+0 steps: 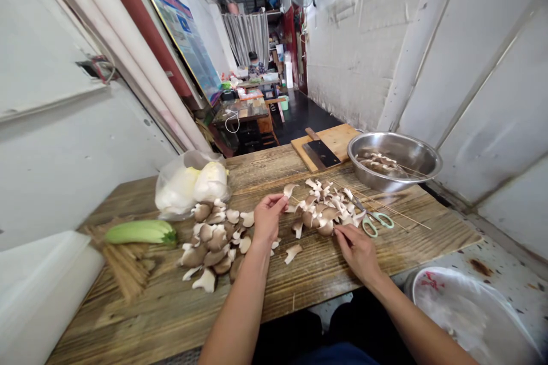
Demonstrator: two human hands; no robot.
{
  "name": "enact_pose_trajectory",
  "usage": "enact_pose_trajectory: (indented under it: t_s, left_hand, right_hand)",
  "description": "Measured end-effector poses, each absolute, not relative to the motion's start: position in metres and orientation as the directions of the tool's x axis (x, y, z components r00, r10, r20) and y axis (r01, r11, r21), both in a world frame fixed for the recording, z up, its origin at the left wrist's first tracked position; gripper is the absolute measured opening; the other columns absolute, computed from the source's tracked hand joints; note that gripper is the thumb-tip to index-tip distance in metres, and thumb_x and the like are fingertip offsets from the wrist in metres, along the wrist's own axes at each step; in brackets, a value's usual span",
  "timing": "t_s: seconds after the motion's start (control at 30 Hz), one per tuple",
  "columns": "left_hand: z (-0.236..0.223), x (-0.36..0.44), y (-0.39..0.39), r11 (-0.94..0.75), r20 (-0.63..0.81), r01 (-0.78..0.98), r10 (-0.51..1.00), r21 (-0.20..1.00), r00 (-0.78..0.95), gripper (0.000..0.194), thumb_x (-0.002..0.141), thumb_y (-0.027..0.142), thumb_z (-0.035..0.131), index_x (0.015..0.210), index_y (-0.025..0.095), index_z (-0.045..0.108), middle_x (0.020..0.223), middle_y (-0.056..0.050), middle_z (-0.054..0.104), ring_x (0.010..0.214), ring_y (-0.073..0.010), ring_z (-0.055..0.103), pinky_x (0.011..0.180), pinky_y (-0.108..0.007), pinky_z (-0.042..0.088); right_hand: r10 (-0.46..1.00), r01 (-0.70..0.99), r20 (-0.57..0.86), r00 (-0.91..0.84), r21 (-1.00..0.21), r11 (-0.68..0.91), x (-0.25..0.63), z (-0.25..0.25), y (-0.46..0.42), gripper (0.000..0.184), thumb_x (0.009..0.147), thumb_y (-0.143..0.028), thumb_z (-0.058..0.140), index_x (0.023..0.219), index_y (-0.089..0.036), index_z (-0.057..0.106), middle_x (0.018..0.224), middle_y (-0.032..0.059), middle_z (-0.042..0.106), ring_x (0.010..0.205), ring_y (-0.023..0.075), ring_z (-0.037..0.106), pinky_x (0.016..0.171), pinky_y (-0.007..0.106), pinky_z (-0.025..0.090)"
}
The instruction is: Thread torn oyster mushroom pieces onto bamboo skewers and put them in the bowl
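My left hand (269,216) is closed, pinching a piece of oyster mushroom (290,189) between thumb and fingertips, just above the table. My right hand (356,249) has its fingers pinched at the near edge of a pile of torn oyster mushrooms (319,208), gripping a brown-capped piece (326,229) there. A second mushroom heap (214,242) lies to the left of my left forearm. One loose piece (293,253) rests between the hands. Scissors with pale green handles (377,222) lie right of the pile, beside thin bamboo skewers (400,212).
A steel bowl (394,185) holding mushrooms stands at the right, near a cutting board (338,135) with a cleaver (322,153). Leftward are bagged cabbages (212,181), a green gourd (139,232) and bundled skewers (128,268). A lined bin (471,313) stands below right.
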State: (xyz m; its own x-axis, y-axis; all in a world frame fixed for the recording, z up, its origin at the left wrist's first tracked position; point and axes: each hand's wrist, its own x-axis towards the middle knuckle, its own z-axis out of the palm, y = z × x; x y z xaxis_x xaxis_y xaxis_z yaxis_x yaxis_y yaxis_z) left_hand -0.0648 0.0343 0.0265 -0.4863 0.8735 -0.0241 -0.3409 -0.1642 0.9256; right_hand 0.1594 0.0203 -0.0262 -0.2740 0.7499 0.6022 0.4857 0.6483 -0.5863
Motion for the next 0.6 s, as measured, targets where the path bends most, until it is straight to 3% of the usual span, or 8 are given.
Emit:
enact_pose_trajectory:
  t_s: [0.6]
  left_hand:
    - [0.0256,-0.0691,0.0344,-0.130,-0.085,-0.502,0.920,0.855,-0.383,0.026,0.055,0.020,0.080,0.075,0.011,0.068,0.072,-0.004,0.067,0.069,-0.0111,0.061,0.072,-0.027,0.048]
  right_hand:
    - [0.739,0.441,0.618,-0.269,-0.603,0.665,0.1613,-0.0248,0.0171,0.018,0.089,-0.021,0.048,0.095,-0.017,0.065,0.080,0.0065,0.065,0.073,0.0175,0.062,0.067,0.029,0.050]
